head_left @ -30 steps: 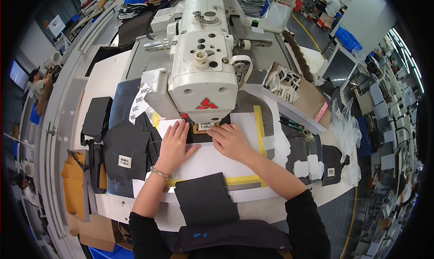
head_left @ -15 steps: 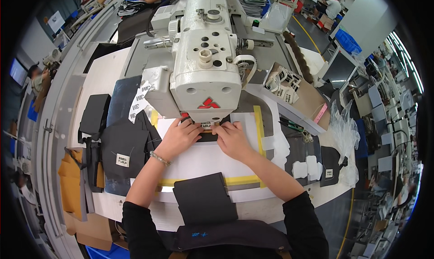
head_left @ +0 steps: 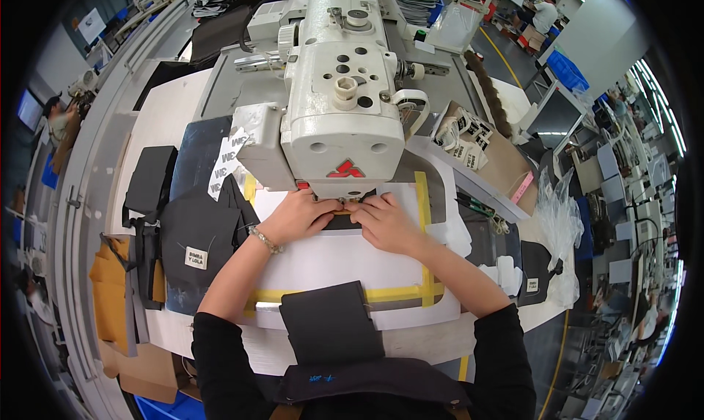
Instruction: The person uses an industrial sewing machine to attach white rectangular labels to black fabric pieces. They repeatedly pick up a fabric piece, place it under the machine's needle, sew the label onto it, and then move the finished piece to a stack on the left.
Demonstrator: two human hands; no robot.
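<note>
Under the head of a white industrial sewing machine (head_left: 341, 137), both my hands work on a small black fabric piece (head_left: 342, 222). My left hand (head_left: 299, 216), with a bead bracelet at its wrist, has its fingers bent and pressed at the piece's left side. From the right, my right hand (head_left: 387, 223) closes its thumb and fingers at the piece's far edge. The fingertips of both hands nearly meet below the needle area and partly hide what they pinch. Beneath them lies a white sheet (head_left: 323, 262) edged with yellow tape (head_left: 396, 294).
A stack of black fabric pieces (head_left: 330, 321) lies close to my body. Labelled black pieces (head_left: 192, 233) are on the left, beside a black block-like stack (head_left: 150, 178). At right stand a cardboard box (head_left: 506, 178) of loose labels, white pads (head_left: 504, 275) and a clear plastic bag (head_left: 561, 236).
The pale label that showed between my fingertips is now out of sight. My fingers have closed in at the far edge of the black piece. The view has shifted slightly.
</note>
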